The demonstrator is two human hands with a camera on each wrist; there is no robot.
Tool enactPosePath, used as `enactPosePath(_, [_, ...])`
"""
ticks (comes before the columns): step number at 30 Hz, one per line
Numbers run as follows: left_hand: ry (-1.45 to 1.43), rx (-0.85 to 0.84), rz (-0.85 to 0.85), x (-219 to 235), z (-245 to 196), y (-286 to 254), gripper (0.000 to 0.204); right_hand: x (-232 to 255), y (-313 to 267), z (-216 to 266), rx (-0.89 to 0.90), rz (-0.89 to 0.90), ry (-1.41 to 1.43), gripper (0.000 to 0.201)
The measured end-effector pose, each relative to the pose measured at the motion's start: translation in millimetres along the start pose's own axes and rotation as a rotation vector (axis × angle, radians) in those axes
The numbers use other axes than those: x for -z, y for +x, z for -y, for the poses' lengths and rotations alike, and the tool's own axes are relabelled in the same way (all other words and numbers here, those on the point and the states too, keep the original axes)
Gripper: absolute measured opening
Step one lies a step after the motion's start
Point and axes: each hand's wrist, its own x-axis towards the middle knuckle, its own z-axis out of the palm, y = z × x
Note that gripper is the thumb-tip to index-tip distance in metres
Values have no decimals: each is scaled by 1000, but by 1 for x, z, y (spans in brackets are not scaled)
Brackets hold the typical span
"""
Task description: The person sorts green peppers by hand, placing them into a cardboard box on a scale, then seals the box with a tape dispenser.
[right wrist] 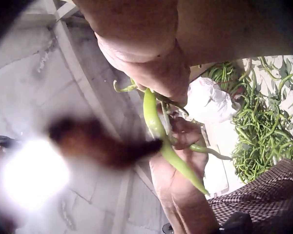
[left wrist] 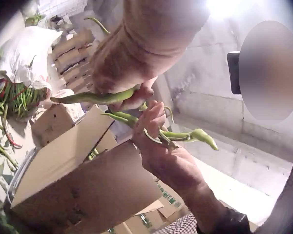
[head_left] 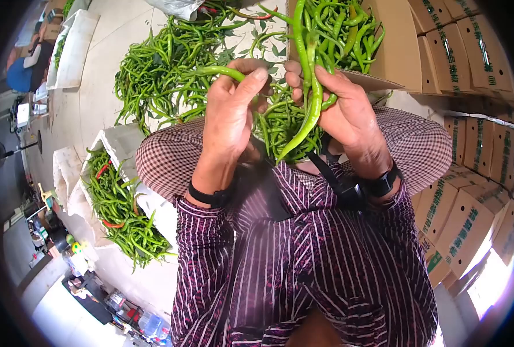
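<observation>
In the head view the left hand (head_left: 231,113) pinches one green pepper (head_left: 219,70) between thumb and fingers. Close beside it, the right hand (head_left: 349,110) grips several long green peppers (head_left: 310,110), their tips hanging toward the lap. Seen from the left wrist, a pepper (left wrist: 95,98) juts from the left hand (left wrist: 136,58), and the right hand (left wrist: 166,156) has peppers across its fingers. In the right wrist view a light green pepper (right wrist: 161,131) hangs from the right hand (right wrist: 146,58), with the left hand (right wrist: 183,180) behind it.
Loose peppers (head_left: 164,63) lie heaped on the floor. An open cardboard box (head_left: 395,34) with peppers stands beyond the right hand. White crates (head_left: 118,144) are at the left, stacked cartons (head_left: 459,225) at the right. Another person (head_left: 23,72) is at the far left.
</observation>
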Motion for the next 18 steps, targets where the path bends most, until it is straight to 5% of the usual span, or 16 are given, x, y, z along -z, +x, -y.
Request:
enactPosePath(5, [314, -121, -15, -26, -5, 0, 34, -7, 6, -13, -7, 31, -114, 39])
enactPosePath(9, [35, -168, -54, -9, 7, 10, 21, -22, 5, -13, 54, -214, -260, 37])
enactPosePath(13, [-99, -262, -197, 10, -5, 13, 16, -18, 2, -2, 76, -171, -245, 37])
enactPosePath(15, [65, -303, -150, 2, -13, 3, 23, -22, 2, 0, 103, -197, -259, 36])
enactPosePath(17, [547, -41, -55, -16, -15, -10, 29, -20, 6, -2, 170, -155, -258, 34])
enactPosePath(18, [480, -104, 32, -22, 0, -11, 40, -29, 10, -4, 191, -158, -208, 32])
